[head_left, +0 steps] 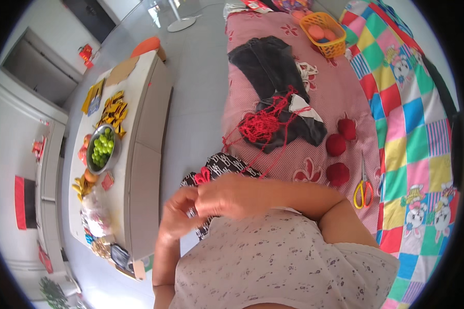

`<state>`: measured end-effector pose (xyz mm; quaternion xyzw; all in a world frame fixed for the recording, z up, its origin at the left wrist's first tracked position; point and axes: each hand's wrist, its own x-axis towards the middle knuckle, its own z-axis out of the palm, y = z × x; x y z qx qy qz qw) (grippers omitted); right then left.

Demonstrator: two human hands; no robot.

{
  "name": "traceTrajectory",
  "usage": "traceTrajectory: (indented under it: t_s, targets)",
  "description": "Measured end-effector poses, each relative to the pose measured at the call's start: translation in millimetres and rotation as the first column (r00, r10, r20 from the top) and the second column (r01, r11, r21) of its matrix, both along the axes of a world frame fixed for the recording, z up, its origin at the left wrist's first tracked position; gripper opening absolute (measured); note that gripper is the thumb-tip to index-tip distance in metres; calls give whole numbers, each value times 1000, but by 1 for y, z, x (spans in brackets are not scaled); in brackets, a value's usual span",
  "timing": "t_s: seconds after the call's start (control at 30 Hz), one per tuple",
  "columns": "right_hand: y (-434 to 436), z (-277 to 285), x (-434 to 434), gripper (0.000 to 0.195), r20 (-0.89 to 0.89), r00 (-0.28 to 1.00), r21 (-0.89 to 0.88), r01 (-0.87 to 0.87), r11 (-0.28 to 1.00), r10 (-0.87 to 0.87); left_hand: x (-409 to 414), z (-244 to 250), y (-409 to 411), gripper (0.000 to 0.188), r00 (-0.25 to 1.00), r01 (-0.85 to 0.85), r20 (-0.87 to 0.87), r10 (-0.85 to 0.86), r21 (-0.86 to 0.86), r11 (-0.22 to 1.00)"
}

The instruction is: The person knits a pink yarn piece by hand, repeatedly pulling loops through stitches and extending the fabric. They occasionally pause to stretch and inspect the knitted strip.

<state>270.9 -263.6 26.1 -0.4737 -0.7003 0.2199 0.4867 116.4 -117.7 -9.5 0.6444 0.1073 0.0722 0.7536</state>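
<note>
My left hand (181,210) and my right hand (230,196) meet in front of my chest, fingers curled together around red yarn. The right hand is blurred and covers most of what lies between the fingertips. A small looped piece of red yarn (203,175) shows just above them. Thin red strands run from beneath my right hand to a tangled heap of red yarn cord (259,125). That heap lies on a dark grey garment (270,65), spread over a pink patterned bed cover (352,92). Patterned black-and-white fabric (224,164) is over my lap.
Dark red balls (335,145) and scissors with orange and yellow handles (363,191) lie on the right. A yellow basket (341,46) holds round items. Beyond is a checkered quilt (402,154). Left, a white table (141,89) carries a metal bowl (116,154) of green grapes.
</note>
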Motion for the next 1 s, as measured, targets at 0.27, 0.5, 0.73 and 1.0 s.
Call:
traceTrajectory:
  t_s: [0.27,0.5,0.73,1.0]
  targets:
    - [-5,-42,-8,10,168,986,-113,29,993,-10,24,7,4,38,841,-464,384,381,152,873]
    - [-7,-24,21,11,92,950,16,299,954,-299,14,15,-24,41,910,214,393,-129,-179,960]
    - [-22,-22,-4,12,101,994,-56,-34,998,40,27,-9,-3,47,967,-189,212,145,205,960]
    - [-22,-49,9,16,129,963,-33,241,970,-235,35,17,-15,36,888,-171,415,199,-103,980]
